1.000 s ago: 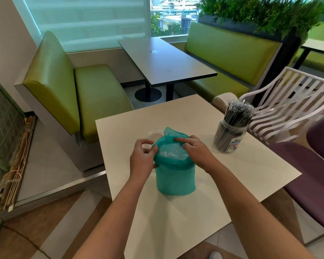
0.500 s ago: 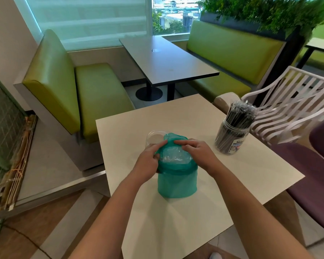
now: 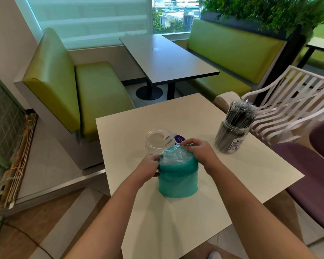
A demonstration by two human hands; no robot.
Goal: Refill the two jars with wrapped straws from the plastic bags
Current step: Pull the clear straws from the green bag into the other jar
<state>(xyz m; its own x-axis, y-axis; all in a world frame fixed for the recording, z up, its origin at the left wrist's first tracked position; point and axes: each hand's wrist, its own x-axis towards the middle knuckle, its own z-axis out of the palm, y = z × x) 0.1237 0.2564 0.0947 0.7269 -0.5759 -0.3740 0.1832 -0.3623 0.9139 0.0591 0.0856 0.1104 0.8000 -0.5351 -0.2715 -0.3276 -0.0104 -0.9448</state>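
Step in hand: opening the teal plastic bag point(image 3: 178, 181), which stands upright on the white desk point(image 3: 241, 176) near its middle; judged to be the bag-opening stage ahead of the second refill.
Left hand point(image 3: 150, 166): fingers curled, pinching the bag's rim on its left side.
Right hand point(image 3: 199, 152): fingers curled over the far right rim, pinching the teal film there.
Bag contents: a crumpled clear inner plastic point(image 3: 176, 157) shows in the mouth; no straws can be made out inside it.
Empty jar point(image 3: 158, 142): clear, lidless, just behind the bag on its left; one pale straw-like piece leans inside it.
Filled jar point(image 3: 233, 136): well to the right on the desk, packed with dark wrapped straws point(image 3: 239, 114) that stand above its rim.
Progress (judgement): one jar done, one not yet filled.
Next move calls for: spreading the teal rim wider, then freeing the inner plastic so its contents can be lifted toward the empty jar; thin film may tear or tip if pulled unevenly.
Writing, filled jar: label reads "Skip…", the rest turned away.
Writing, purple label point(image 3: 178, 140) behind the bag: a few white letters, partly hidden, not legible.
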